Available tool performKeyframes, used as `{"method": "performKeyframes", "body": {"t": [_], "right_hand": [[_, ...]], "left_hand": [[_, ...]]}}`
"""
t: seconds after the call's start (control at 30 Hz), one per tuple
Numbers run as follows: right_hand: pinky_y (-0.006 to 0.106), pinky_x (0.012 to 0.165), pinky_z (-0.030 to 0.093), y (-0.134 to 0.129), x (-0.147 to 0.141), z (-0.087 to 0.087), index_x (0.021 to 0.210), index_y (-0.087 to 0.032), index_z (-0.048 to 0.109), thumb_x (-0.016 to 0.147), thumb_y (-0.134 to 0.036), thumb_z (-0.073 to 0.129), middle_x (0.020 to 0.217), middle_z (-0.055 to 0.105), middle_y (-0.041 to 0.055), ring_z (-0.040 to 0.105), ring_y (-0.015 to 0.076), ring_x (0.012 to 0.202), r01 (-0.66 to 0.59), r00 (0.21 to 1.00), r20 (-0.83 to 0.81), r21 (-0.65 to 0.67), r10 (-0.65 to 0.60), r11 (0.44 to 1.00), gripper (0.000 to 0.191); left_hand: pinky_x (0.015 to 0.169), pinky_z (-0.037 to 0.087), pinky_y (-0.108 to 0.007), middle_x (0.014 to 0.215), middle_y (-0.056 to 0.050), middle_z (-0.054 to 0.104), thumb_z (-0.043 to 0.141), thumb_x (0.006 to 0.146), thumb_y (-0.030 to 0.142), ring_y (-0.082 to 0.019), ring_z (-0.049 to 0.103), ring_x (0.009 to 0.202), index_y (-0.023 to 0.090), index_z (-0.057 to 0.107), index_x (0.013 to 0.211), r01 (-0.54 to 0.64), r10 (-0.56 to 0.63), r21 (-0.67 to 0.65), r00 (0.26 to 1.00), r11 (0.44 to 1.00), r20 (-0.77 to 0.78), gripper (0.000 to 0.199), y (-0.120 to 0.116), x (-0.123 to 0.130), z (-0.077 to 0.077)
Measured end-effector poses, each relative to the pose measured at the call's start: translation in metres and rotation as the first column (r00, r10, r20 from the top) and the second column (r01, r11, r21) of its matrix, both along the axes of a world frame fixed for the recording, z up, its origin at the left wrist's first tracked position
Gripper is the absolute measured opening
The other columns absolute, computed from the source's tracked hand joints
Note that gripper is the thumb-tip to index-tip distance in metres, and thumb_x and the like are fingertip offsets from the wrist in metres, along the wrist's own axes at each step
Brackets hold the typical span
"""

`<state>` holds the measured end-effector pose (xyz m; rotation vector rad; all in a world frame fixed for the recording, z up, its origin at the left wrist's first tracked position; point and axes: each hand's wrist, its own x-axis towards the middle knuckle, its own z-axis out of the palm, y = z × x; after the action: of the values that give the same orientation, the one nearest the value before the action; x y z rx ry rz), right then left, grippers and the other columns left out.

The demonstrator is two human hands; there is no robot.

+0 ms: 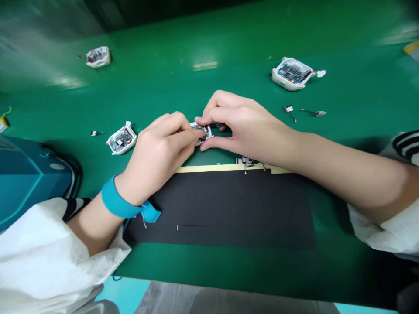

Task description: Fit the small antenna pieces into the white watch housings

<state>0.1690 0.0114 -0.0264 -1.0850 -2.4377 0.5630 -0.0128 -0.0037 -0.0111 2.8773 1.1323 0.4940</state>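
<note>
A small white watch housing (pixel 209 136) with an open circuit board sits between my hands above the green table. My right hand (pixel 244 124) grips it from the right, thumb on the near side and index finger on the far side. A dark piece (pixel 217 125) shows under the right fingers; its kind is unclear. From the left, my left hand (pixel 159 141) bends round the housing, its index fingertip pressed on the board. Its other fingers are curled and partly hidden. A similar open watch housing (pixel 121 139) lies just left of my left hand.
Two more open housings (pixel 97 57) (pixel 291 73) stand farther back. Small parts with wires (pixel 319 114) lie at right, others (pixel 246 162) along the yellow strip of a black mat (pixel 229 209). A blue box (pixel 31 174) stands left. My left wrist wears a blue strap (pixel 119 200).
</note>
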Motion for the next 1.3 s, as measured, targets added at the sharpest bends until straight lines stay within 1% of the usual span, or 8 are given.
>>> {"method": "performKeyframes", "body": {"t": [0.13, 0.37, 0.57, 0.87, 1.1, 1.3], "right_hand": [[0.029, 0.071, 0.044, -0.0001, -0.0004, 0.0003, 0.093, -0.014, 0.057, 0.071, -0.037, 0.06, 0.092, 0.048, 0.0034, 0.049, 0.015, 0.084, 0.002, 1.0, 0.009, -0.003, -0.002, 1.0, 0.032], [0.029, 0.071, 0.043, 0.0001, 0.0003, 0.0001, 0.093, -0.015, 0.057, 0.071, -0.036, 0.06, 0.092, 0.048, 0.0016, 0.049, 0.0143, 0.084, 0.005, 1.0, -0.015, -0.015, -0.006, 1.0, 0.03], [0.028, 0.07, 0.042, 0.0001, 0.0009, -0.0013, 0.094, -0.014, 0.057, 0.072, -0.038, 0.059, 0.091, 0.047, 0.002, 0.048, 0.0136, 0.084, -0.001, 1.0, -0.011, 0.01, 0.001, 1.0, 0.032], [0.026, 0.067, 0.041, 0.0003, 0.0029, -0.0032, 0.093, -0.014, 0.056, 0.075, -0.035, 0.057, 0.09, 0.047, 0.0038, 0.047, 0.0136, 0.081, -0.038, 0.999, -0.019, 0.06, 0.039, 0.997, 0.028], [0.025, 0.067, 0.041, -0.0008, 0.0015, -0.0014, 0.093, -0.015, 0.056, 0.074, -0.034, 0.059, 0.092, 0.047, 0.0033, 0.047, 0.0128, 0.081, -0.007, 1.0, 0.013, 0.036, 0.006, 0.999, 0.028], [0.025, 0.068, 0.042, 0.0004, 0.0022, -0.0035, 0.09, -0.016, 0.056, 0.073, -0.035, 0.059, 0.09, 0.048, 0.0021, 0.048, 0.0126, 0.08, -0.014, 0.999, -0.029, 0.051, 0.016, 0.999, 0.027]], "left_hand": [[0.06, 0.043, -0.024, 0.077, 0.0, 0.053, 0.038, 0.086, 0.026, -0.011, 0.05, 0.07, 0.024, 0.055, 0.096, 0.005, -0.005, 0.0, 1.0, 1.0, -0.013, 0.019, 0.0002, 0.0, 0.0007], [0.063, 0.044, -0.025, 0.079, -0.001, 0.052, 0.036, 0.087, 0.026, -0.012, 0.051, 0.073, 0.024, 0.056, 0.092, -0.007, 0.006, -0.016, 1.0, 1.0, -0.007, 0.02, -0.0009, 0.0008, 0.0013], [0.061, 0.043, -0.025, 0.078, -0.001, 0.053, 0.037, 0.086, 0.024, -0.012, 0.05, 0.071, 0.022, 0.055, 0.092, 0.018, -0.018, 0.013, 1.0, 1.0, -0.024, 0.019, 0.0001, 0.0007, 0.0011], [0.06, 0.041, -0.024, 0.076, 0.0, 0.052, 0.04, 0.085, 0.023, -0.011, 0.049, 0.069, 0.021, 0.057, 0.089, 0.019, -0.019, 0.042, 1.0, 0.999, 0.008, 0.017, 0.0001, 0.0015, -0.0004], [0.062, 0.042, -0.023, 0.077, 0.001, 0.052, 0.04, 0.085, 0.023, -0.011, 0.048, 0.07, 0.023, 0.057, 0.089, 0.013, -0.012, 0.051, 1.0, 0.999, -0.008, 0.017, -0.0007, 0.0013, -0.0002], [0.061, 0.042, -0.023, 0.077, 0.001, 0.052, 0.039, 0.086, 0.024, -0.011, 0.049, 0.07, 0.022, 0.057, 0.089, 0.006, -0.005, 0.053, 1.0, 0.999, -0.015, 0.019, -0.0011, 0.0014, -0.0001]]}}
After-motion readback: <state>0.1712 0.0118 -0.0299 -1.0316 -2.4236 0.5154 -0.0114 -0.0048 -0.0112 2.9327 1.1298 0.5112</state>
